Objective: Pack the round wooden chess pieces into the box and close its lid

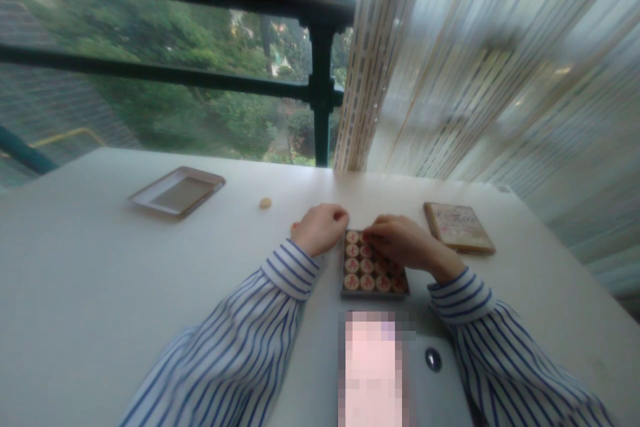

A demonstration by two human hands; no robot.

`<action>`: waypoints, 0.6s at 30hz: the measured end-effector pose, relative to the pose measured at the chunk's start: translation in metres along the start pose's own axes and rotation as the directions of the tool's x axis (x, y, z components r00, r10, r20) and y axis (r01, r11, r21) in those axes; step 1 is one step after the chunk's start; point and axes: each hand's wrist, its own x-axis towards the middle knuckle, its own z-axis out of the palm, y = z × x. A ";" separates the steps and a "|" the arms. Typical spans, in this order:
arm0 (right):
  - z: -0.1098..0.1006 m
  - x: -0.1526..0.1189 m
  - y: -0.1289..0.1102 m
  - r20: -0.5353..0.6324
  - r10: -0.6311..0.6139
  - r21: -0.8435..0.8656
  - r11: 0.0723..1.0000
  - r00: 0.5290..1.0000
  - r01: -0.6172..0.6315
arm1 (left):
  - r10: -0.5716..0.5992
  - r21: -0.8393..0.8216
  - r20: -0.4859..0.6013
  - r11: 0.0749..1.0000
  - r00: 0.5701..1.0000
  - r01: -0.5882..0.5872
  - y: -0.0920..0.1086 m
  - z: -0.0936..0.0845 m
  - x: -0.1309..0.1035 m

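Our right hand (400, 243) pinches a piece over the box (374, 271); left hand (320, 228) curled, contents unclear; it could slip.

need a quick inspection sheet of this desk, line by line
surface: white table, plain and pale
job's things: small box packed with round red-marked game pieces in rows
clutter: shallow tray far left; one loose round piece; flat printed board at right; grey device near edge
grippers: left hand closed at the box's left corner; right hand over the box, fingertips on the top row
cables: nothing seen
surroundings: window with dark railing, greenery outside, striped curtain
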 end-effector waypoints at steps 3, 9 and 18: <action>0.000 0.000 -0.001 0.004 0.001 0.006 1.000 1.000 -0.001 | 0.042 0.006 0.002 0.999 0.999 -0.042 -0.002 0.001 0.001; -0.003 -0.001 -0.001 0.005 0.013 -0.006 1.000 1.000 -0.013 | 0.055 0.010 0.003 0.998 0.998 -0.055 -0.002 0.001 0.001; 0.000 0.000 0.004 -0.105 0.088 -0.015 0.996 0.991 -0.090 | 0.038 0.006 -0.014 0.999 0.999 -0.038 -0.003 -0.003 0.002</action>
